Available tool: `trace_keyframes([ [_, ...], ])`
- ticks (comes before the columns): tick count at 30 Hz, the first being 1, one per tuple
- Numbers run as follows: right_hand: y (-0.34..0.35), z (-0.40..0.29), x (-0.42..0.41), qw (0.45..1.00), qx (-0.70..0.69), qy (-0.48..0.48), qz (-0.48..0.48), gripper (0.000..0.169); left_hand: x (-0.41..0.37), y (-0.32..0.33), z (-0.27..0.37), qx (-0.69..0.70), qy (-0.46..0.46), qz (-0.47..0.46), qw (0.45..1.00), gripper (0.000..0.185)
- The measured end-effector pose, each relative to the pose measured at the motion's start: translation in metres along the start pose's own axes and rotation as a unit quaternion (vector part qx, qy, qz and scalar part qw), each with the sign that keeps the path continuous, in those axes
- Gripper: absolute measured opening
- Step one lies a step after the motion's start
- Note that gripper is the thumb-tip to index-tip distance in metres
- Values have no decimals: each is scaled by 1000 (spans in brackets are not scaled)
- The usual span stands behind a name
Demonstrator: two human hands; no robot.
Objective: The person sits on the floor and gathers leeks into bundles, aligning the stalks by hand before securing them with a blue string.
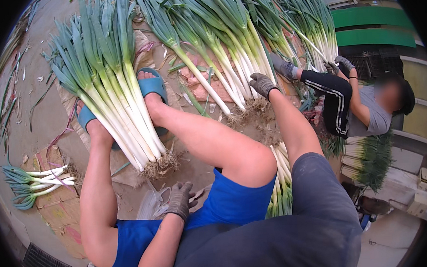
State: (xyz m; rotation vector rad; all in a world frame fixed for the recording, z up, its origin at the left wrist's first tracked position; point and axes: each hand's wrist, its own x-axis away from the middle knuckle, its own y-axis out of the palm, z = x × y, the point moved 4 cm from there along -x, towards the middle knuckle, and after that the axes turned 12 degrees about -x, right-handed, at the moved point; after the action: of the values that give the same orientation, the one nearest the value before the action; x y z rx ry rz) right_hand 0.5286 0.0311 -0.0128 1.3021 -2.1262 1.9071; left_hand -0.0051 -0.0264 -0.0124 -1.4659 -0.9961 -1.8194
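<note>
A bunch of long green onions (pixel 120 113) lies across my feet in blue slippers, its leaves pointing away and its roots towards me. My left hand (pixel 180 201), in a grey work glove, hovers over my lap below those roots. Its fingers are loosely bent and somewhat apart, and nothing shows in them. My right hand (pixel 263 84), also gloved, reaches out to a larger pile of green onions (pixel 227 55) and touches white stems near their root end. Whether its fingers close around a stem is hidden by the back of the glove.
Several small onions (pixel 49 182) lie on cardboard (pixel 59 216) at left. A black crate (pixel 47 266) is at lower left. On the right, a seated co-worker (pixel 367 105) in gloves handles another onion pile (pixel 313 21). More onions (pixel 280 180) lie beside my right knee.
</note>
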Motion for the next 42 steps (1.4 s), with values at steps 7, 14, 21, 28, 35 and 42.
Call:
trace_keyframes([
  [7,71,1,-37,1000,22,7,15,68,9,5,35,-39,107,10,993,50],
  [14,67,-8,-18,998,-3,-50,24,48,17,-6,53,-12,144,1,989,39],
  [21,-17,-80,121,633,-681,18,-368,41,124,42,133,-85,372,-6,924,42],
  [28,-63,-165,280,591,-707,-74,-381,43,178,133,168,-89,302,-230,921,41],
  [35,-28,-217,316,590,-704,-133,-373,38,203,97,78,-173,383,-89,903,24],
  [42,-1,-269,246,758,-563,-159,-289,26,178,20,43,-309,509,150,790,44],
])
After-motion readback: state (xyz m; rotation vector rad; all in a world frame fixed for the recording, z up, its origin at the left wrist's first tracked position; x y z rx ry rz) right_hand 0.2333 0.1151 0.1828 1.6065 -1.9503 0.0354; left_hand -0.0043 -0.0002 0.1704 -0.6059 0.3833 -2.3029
